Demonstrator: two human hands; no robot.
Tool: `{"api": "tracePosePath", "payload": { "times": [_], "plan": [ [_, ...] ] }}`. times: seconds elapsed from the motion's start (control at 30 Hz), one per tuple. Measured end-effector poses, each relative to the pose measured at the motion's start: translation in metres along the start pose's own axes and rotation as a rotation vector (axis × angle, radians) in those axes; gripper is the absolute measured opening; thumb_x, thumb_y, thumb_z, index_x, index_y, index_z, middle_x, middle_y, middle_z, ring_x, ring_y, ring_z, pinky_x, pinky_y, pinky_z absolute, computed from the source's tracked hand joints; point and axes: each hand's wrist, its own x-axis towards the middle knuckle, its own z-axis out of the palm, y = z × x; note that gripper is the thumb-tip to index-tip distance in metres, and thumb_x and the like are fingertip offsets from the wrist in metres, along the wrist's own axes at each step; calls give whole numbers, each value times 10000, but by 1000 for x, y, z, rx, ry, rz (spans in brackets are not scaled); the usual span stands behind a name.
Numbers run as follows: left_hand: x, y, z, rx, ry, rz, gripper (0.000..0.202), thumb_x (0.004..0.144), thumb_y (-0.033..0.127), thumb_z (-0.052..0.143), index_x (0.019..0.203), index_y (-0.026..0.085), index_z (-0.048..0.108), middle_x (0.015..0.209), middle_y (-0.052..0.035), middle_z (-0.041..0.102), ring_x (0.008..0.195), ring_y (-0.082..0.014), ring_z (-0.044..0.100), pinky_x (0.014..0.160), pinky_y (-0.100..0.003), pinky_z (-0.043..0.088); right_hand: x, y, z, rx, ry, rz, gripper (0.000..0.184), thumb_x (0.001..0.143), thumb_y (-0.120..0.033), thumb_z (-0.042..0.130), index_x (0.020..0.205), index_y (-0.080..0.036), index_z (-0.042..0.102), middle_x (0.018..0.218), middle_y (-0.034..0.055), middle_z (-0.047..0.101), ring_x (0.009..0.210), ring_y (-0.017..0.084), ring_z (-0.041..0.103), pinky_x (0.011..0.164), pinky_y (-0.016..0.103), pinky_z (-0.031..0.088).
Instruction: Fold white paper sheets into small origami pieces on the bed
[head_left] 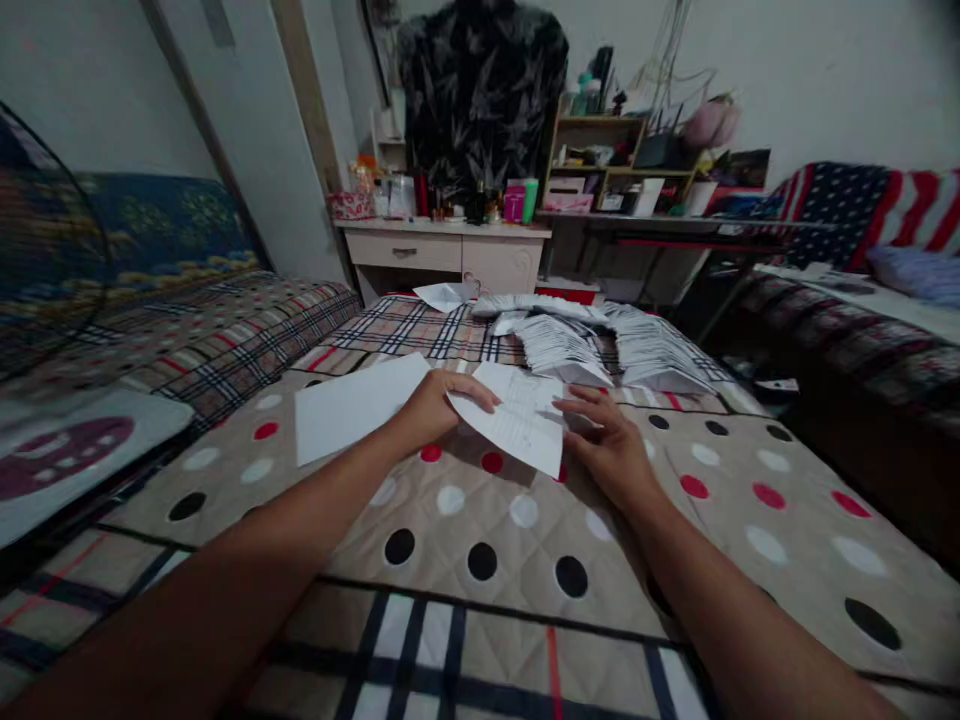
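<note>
A sheet of paper (517, 418) with faint printed lines is raised just above the bed, bowed along its near edge. My left hand (442, 402) grips its left side, thumb on top and the other fingers mostly hidden beneath. At the opposite edge is my right hand (606, 440), its fingers bent and apart, with the fingertips at the paper's border. Whether they press on it is hard to tell. Beside my left hand a blank white sheet stack (352, 405) lies flat on the bed; its thickness is unclear.
Folded white papers (562, 350) lie in overlapping rows beyond my hands, with another row of folded papers (660, 350) to their right. A single folded paper (442, 296) rests near the bed's far end. The quilted bedspread (450, 560) has dots and plaid. A dresser (427, 250) stands behind.
</note>
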Motion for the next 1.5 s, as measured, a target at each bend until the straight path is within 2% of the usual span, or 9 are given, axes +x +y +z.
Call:
{"api": "tracePosePath", "payload": {
  "times": [0.23, 0.37, 0.53, 0.77, 0.97, 1.13, 1.27, 1.37, 1.5],
  "plan": [
    [1, 5, 2, -15, 56, -106, 148, 649, 122, 673, 772, 148, 750, 790, -33, 747, 745, -170, 683, 726, -280, 538, -2, 2, 3, -16, -37, -39, 361, 693, -185, 680, 1041, -254, 742, 1258, 87, 614, 1153, 269, 569, 918, 410, 487],
    [2, -1, 0, -213, 93, -215, 231, 631, 232, 771, 829, 120, 731, 806, -41, 745, 713, -160, 669, 688, -272, 535, -3, -6, 2, 141, -66, 137, 194, 784, -370, 654, 845, -203, 732, 940, 57, 693, 870, 225, 623, 728, 335, 500],
    [-2, -8, -6, -335, 17, -320, 411, 578, 319, 845, 899, 98, 716, 871, -92, 747, 732, -175, 670, 682, -278, 528, -5, -12, 4, 281, -30, 263, 364, 772, -485, 659, 607, -179, 554, 564, -31, 484, 530, 100, 391, 476, 230, 295],
    [-5, -23, 1, -91, 6, -413, 388, 661, 476, 754, 753, 100, 725, 644, -52, 675, 519, -112, 545, 491, -220, 396, -4, -4, 6, -90, -5, 244, 295, 806, -437, 572, 653, -186, 570, 590, -13, 500, 555, 134, 440, 504, 266, 319],
    [-7, -17, 5, 20, 80, -399, 352, 568, 474, 794, 591, 136, 697, 540, -28, 600, 511, -130, 508, 459, -234, 327, -5, -5, 7, -474, 76, 172, 155, 691, -331, 659, 662, -179, 657, 1184, 144, 602, 1054, 296, 589, 866, 413, 448],
    [-8, -10, 10, -107, 127, -463, 364, 570, 480, 797, 596, 140, 669, 513, 7, 543, 460, -84, 405, 459, -227, 258, -5, -5, 9, -423, 120, 249, 155, 660, -344, 695, 672, -192, 664, 1281, 147, 581, 1164, 340, 550, 956, 472, 411],
    [-7, -9, 16, -86, 283, -317, 348, 618, 448, 783, 561, 138, 634, 569, 11, 555, 535, -94, 446, 515, -231, 311, -4, -7, 7, -46, 246, 317, 243, 672, -422, 702, 705, -186, 652, 930, 84, 695, 885, 258, 634, 757, 376, 493],
    [-6, -10, 18, -23, 289, -144, 285, 658, 394, 774, 596, 139, 662, 666, -8, 609, 632, -121, 515, 584, -244, 377, -5, -9, 6, 214, 239, 386, 308, 681, -460, 713, 753, -167, 654, 700, 27, 660, 619, 172, 576, 549, 279, 446],
    [-6, -11, 17, 7, 269, -37, 230, 685, 357, 764, 634, 149, 682, 783, -36, 655, 750, -156, 585, 681, -266, 440, -3, -3, 6, 212, 332, 292, 283, 675, -438, 730, 750, -170, 682, 975, 76, 700, 867, 216, 625, 693, 304, 487]
  ]
}}
